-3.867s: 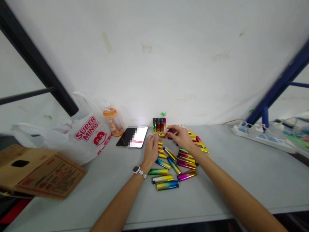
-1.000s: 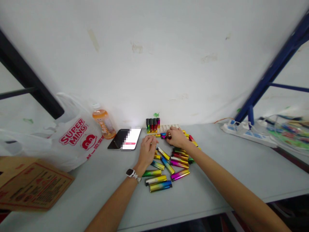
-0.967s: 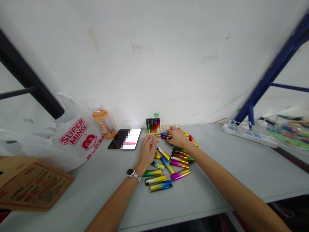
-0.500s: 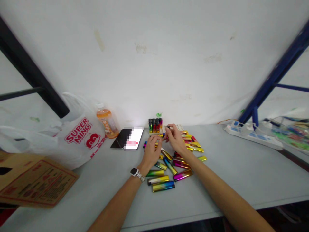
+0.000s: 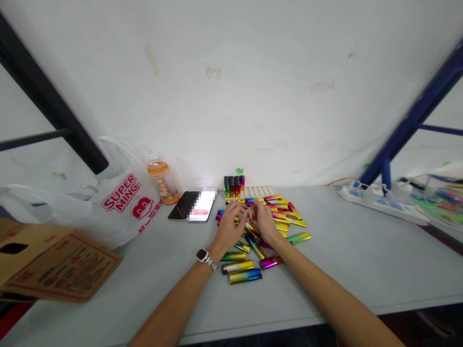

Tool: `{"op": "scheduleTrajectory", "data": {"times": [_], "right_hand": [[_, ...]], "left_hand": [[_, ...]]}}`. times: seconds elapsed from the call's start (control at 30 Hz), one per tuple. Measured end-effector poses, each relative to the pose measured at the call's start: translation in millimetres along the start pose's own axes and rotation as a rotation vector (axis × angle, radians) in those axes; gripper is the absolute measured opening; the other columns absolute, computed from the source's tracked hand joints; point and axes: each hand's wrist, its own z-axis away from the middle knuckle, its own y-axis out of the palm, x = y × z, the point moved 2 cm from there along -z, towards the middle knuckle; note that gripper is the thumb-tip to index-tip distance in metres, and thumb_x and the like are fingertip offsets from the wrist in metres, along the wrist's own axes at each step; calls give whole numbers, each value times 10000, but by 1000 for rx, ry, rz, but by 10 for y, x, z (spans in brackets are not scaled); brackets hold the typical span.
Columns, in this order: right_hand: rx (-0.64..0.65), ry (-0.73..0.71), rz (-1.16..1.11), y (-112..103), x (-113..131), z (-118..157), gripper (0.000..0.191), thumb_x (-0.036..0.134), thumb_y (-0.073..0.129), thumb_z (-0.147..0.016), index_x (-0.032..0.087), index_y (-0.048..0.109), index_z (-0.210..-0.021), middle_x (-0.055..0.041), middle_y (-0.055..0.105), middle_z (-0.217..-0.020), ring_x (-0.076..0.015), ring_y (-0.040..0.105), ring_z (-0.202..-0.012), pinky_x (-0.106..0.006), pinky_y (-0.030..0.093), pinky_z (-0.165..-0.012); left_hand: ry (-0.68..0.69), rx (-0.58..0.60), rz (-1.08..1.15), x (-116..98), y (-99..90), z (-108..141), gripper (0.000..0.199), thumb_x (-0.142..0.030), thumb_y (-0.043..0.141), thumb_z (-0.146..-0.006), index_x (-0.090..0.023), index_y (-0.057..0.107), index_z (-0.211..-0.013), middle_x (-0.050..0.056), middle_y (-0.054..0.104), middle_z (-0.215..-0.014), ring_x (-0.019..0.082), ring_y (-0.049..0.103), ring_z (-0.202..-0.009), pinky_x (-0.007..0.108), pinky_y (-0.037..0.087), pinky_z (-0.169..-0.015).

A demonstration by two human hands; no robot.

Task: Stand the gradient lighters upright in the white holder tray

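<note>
- Head view: both hands are brought together over a scatter of metallic, rainbow-coloured lighters (image 5: 267,226) lying flat on the grey tabletop (image 5: 361,260).
- The left hand (image 5: 230,227), with a watch (image 5: 204,255) on its wrist, is curled with its fingertips meeting those of the right hand (image 5: 263,223).
- A small lighter (image 5: 250,211) appears to be pinched between the fingertips of the two hands; it is too small and blurred for the exact grip of each hand to be told.
- The pinched lighter is held just above the far middle part of the scatter, near the tray.
- At the far edge of the scatter, against the white wall (image 5: 231,86), a pale slotted tray (image 5: 258,191) is seen, with a short row of lighters (image 5: 234,185) standing upright at its left end.
- More lighters are spread to the right of the hands, and three (image 5: 243,269) lie side by side at the near edge of the scatter.
- Left of the tray, a phone (image 5: 193,206) with a lit screen is laid flat.
- Further left, an orange drink bottle (image 5: 162,177) stands upright beside a white plastic bag (image 5: 108,202) printed in red.
- A cardboard box (image 5: 54,260) is seen at the near left edge.
- At the far right, a white power strip (image 5: 376,202) rests near a blue frame post (image 5: 412,120).
</note>
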Motion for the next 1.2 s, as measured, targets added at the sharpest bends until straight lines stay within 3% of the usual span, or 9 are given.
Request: {"op": "scheduleTrajectory", "data": {"times": [0.23,0.6,0.73,0.87,1.07,1.2], "right_hand": [[-29,-33,14,13,-25,37,432,434,377,-898,230,430,-521,56,314,-400,-89,235,-351,-244,191,-375],[-50,-47,-21,46,-21,69,407,416,381,-890,222,411,-534,68,320,-390,-79,241,-355,-238,181,-383],[-35,-32,-76,52,-23,69,457,494,406,-891,216,439,-530,71,299,-376,-76,232,-338,-237,162,-373],[65,-35,-198,49,-26,53,580,657,360,-888,199,511,-567,61,332,-395,-74,240,-337,-236,168,-367],[72,-173,-193,40,4,40,429,600,642,-805,194,543,-703,57,475,-525,-84,408,-435,-207,327,-400],[113,-180,-148,68,2,59,412,569,698,-778,230,465,-777,88,495,-517,-73,352,-363,-203,246,-351]], "left_hand": [[0,-1,1,18,8,4,212,-249,466,-958,-212,590,-790,67,648,-977,206,591,-1019,357,464,-950],[30,-7,-4,20,3,1,198,-204,495,-945,-195,587,-770,60,648,-942,201,580,-983,353,454,-922],[27,-13,-2,12,0,7,186,-183,500,-935,-196,589,-773,61,651,-942,202,586,-978,351,460,-912],[13,-23,12,21,-13,-3,199,-196,483,-947,-196,588,-779,58,652,-925,200,594,-957,350,466,-899],[-18,-69,3,102,-15,-11,141,-222,495,-950,-197,613,-877,66,651,-949,204,595,-949,346,488,-856],[-44,-102,-7,137,-18,-13,145,-225,509,-942,-195,606,-837,56,637,-899,197,597,-900,331,505,-806]]}}
